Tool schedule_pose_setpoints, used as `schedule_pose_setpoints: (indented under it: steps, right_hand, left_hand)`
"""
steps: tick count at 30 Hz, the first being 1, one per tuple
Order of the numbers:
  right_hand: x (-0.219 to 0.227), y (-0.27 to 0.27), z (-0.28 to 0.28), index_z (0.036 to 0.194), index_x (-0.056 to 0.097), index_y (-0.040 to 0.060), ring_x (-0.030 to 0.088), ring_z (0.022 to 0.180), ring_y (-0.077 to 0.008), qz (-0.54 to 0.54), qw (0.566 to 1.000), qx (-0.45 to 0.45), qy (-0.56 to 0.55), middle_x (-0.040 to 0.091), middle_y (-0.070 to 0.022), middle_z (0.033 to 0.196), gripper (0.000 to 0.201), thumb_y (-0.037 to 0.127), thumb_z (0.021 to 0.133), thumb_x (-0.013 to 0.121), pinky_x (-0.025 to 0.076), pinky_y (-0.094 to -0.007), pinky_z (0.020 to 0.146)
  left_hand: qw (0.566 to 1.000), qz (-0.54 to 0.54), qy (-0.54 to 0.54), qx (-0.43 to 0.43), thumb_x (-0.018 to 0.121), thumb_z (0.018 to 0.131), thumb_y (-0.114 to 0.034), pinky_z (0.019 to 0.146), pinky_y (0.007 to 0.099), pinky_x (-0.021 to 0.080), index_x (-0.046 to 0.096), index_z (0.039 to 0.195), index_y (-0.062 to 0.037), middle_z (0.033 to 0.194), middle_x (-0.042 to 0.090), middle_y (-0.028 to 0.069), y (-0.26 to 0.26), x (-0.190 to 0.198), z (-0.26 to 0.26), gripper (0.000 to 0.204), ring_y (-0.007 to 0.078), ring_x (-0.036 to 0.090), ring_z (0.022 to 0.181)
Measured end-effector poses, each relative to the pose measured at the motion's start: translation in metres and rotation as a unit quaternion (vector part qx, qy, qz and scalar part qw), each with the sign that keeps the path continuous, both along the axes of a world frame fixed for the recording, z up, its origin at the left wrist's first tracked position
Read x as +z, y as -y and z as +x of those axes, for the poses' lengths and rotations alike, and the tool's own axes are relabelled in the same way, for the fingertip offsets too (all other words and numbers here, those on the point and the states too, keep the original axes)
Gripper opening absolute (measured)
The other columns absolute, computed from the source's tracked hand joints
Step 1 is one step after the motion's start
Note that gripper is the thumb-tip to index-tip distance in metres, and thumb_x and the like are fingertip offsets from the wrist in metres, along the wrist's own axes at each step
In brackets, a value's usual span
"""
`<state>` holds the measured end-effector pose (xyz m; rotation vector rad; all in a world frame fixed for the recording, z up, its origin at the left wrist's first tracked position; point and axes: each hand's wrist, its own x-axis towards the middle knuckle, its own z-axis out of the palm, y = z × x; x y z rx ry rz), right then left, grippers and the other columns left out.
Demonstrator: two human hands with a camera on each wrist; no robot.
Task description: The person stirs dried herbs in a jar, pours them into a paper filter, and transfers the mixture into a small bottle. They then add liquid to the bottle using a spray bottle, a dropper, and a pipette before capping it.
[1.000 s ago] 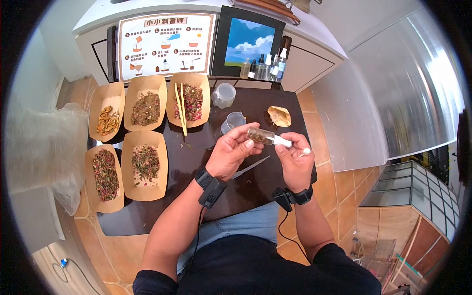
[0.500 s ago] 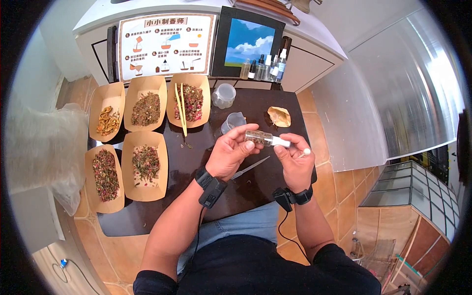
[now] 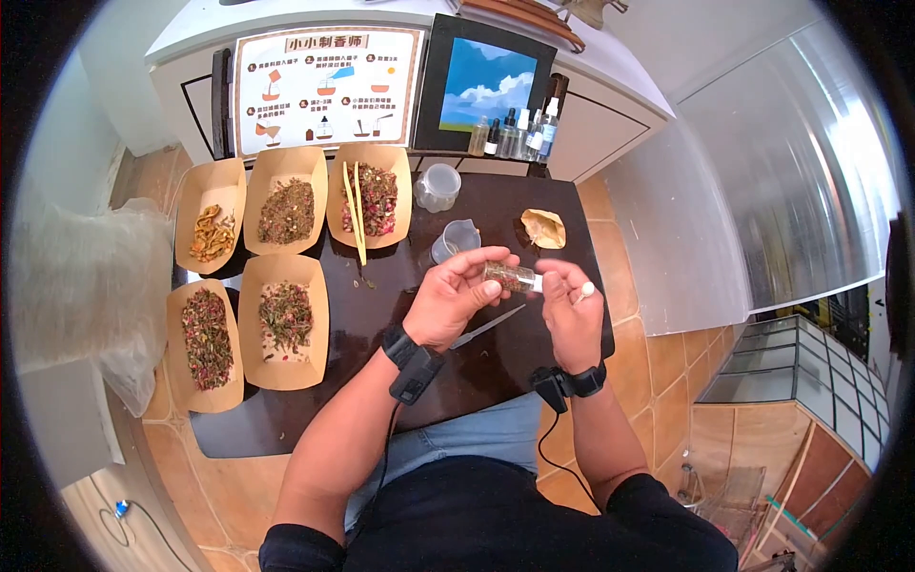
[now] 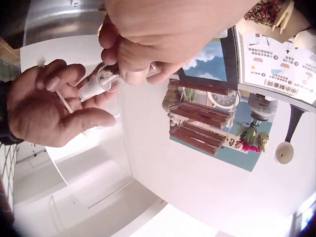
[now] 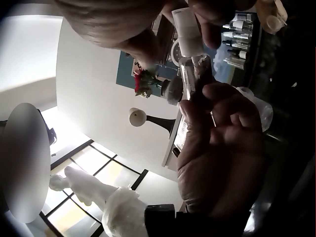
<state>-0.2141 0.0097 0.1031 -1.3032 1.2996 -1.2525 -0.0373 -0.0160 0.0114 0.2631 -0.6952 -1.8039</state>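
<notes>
My left hand (image 3: 446,300) grips a small clear glass bottle (image 3: 510,277) by its body, with dried plant bits inside. A white cap (image 5: 187,34) sits on the bottle's neck. My right hand (image 3: 574,329) is at that cap, its raised fingers blurred in the head view. Across the right hand's curled fingers lies a thin white stick (image 4: 64,102). The stick's rounded white end (image 3: 586,290) pokes out beyond the knuckles. Below the bottle, a clear plastic pipette (image 3: 488,325) lies on the dark table (image 3: 467,381). Just behind the left hand stands a clear plastic cup (image 3: 456,239).
Several paper trays (image 3: 285,322) of dried flowers and herbs fill the table's left side. Yellow tongs (image 3: 354,212) lean in one. A clear jar (image 3: 437,186) and a tan paper pouch (image 3: 542,229) stand farther back. Small bottles (image 3: 521,138) line the ledge beside an instruction sheet (image 3: 326,91).
The bottle has turned slightly in the left hand and shifted a little. The right fingers have moved over the cap, covering more of it. The head view has shifted slightly.
</notes>
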Motion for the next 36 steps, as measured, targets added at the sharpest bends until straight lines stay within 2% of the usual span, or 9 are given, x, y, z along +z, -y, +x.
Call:
schedule_pose_setpoints:
  steps: [3, 6, 12, 14, 21, 27, 30, 33, 36]
  right_hand:
    - [-0.01, 0.003, -0.012, 0.117, 0.062, -0.0017, 0.058, 0.088, -0.0057, 0.106, 0.99, 0.019, -0.086, 0.064, -0.005, 0.105, 0.021, 0.003, 0.098, 0.069, 0.046, -0.0196, 0.07]
    - [-0.013, 0.002, 0.005, 0.115, 0.064, -0.0014, 0.058, 0.088, -0.0054, -0.135, 0.985, 0.054, -0.095, 0.065, -0.0052, 0.104, 0.019, 0.007, 0.099, 0.069, 0.046, -0.0201, 0.07]
    - [-0.009, 0.004, -0.012, 0.116, 0.063, 0.0, 0.059, 0.087, -0.0055, 0.118, 0.991, 0.027, -0.056, 0.065, -0.0052, 0.107, 0.025, -0.007, 0.093, 0.07, 0.048, -0.0205, 0.072]
    - [-0.02, 0.002, -0.006, 0.119, 0.061, -0.0012, 0.059, 0.089, -0.0056, -0.055, 0.997, 0.051, -0.027, 0.066, -0.0049, 0.105, 0.025, -0.001, 0.095, 0.071, 0.048, -0.0199, 0.073]
    - [-0.009, 0.002, -0.005, 0.117, 0.061, -0.0028, 0.061, 0.091, -0.0066, 0.032, 0.999, -0.024, 0.017, 0.066, -0.0035, 0.105, 0.022, 0.001, 0.097, 0.07, 0.048, -0.0201, 0.075]
    - [-0.018, 0.001, -0.002, 0.119, 0.061, -0.0022, 0.06, 0.093, -0.007, -0.107, 0.993, 0.048, 0.01, 0.066, -0.0041, 0.103, 0.026, 0.012, 0.1, 0.07, 0.049, -0.0213, 0.077]
    - [-0.007, 0.0, -0.006, 0.121, 0.06, -0.0015, 0.06, 0.094, -0.0068, 0.031, 0.998, 0.018, 0.06, 0.066, -0.0043, 0.104, 0.025, 0.01, 0.1, 0.069, 0.049, -0.0202, 0.077]
    - [-0.013, 0.002, -0.008, 0.123, 0.059, -0.0009, 0.059, 0.091, -0.0069, 0.092, 0.994, 0.018, -0.065, 0.066, -0.0046, 0.105, 0.027, 0.009, 0.1, 0.069, 0.048, -0.0196, 0.075]
    - [-0.018, 0.003, -0.002, 0.124, 0.058, -0.0008, 0.06, 0.087, -0.0072, -0.108, 0.992, 0.059, 0.027, 0.066, -0.0049, 0.104, 0.028, 0.012, 0.101, 0.068, 0.049, -0.0206, 0.075]
  left_hand:
    - [1.0, 0.007, 0.001, 0.003, 0.07, 0.096, -0.003, 0.089, 0.0292, 0.055, 0.055, 0.14, -0.0001, 0.137, 0.064, 0.0144, 0.0, 0.0, -0.001, 0.046, 0.0157, 0.066, 0.109]
    - [1.0, -0.002, -0.002, 0.009, 0.07, 0.096, -0.002, 0.089, 0.0293, 0.055, 0.056, 0.139, -0.0002, 0.137, 0.064, 0.0143, 0.0, -0.003, -0.001, 0.045, 0.0156, 0.066, 0.109]
    - [1.0, -0.001, -0.005, 0.008, 0.07, 0.096, -0.002, 0.089, 0.029, 0.055, 0.057, 0.138, -0.0003, 0.136, 0.064, 0.0141, 0.001, -0.003, -0.001, 0.044, 0.0159, 0.066, 0.11]
    - [1.0, -0.004, -0.001, 0.008, 0.07, 0.096, -0.002, 0.089, 0.0288, 0.056, 0.057, 0.138, -0.0005, 0.136, 0.064, 0.0138, 0.001, -0.003, -0.001, 0.044, 0.0158, 0.066, 0.11]
    - [1.0, -0.001, 0.007, 0.009, 0.069, 0.096, -0.001, 0.089, 0.0291, 0.056, 0.058, 0.136, -0.0008, 0.136, 0.064, 0.0136, 0.0, 0.0, -0.001, 0.042, 0.0155, 0.066, 0.108]
    - [1.0, -0.001, 0.004, 0.013, 0.069, 0.096, -0.001, 0.089, 0.0288, 0.056, 0.059, 0.136, -0.0014, 0.136, 0.064, 0.0133, 0.0, -0.002, -0.001, 0.041, 0.015, 0.066, 0.107]
    - [1.0, -0.001, -0.002, 0.006, 0.069, 0.096, -0.001, 0.089, 0.0289, 0.056, 0.059, 0.136, -0.0016, 0.136, 0.064, 0.0133, 0.001, -0.003, -0.002, 0.041, 0.0149, 0.066, 0.106]
    - [1.0, -0.006, 0.0, 0.011, 0.069, 0.096, -0.001, 0.089, 0.029, 0.055, 0.059, 0.135, -0.0014, 0.136, 0.064, 0.0133, 0.001, -0.004, -0.003, 0.041, 0.0149, 0.066, 0.106]
    - [1.0, -0.002, 0.0, 0.011, 0.07, 0.096, -0.001, 0.089, 0.0289, 0.055, 0.059, 0.135, -0.001, 0.136, 0.065, 0.0134, 0.0, -0.002, -0.001, 0.041, 0.0147, 0.066, 0.105]
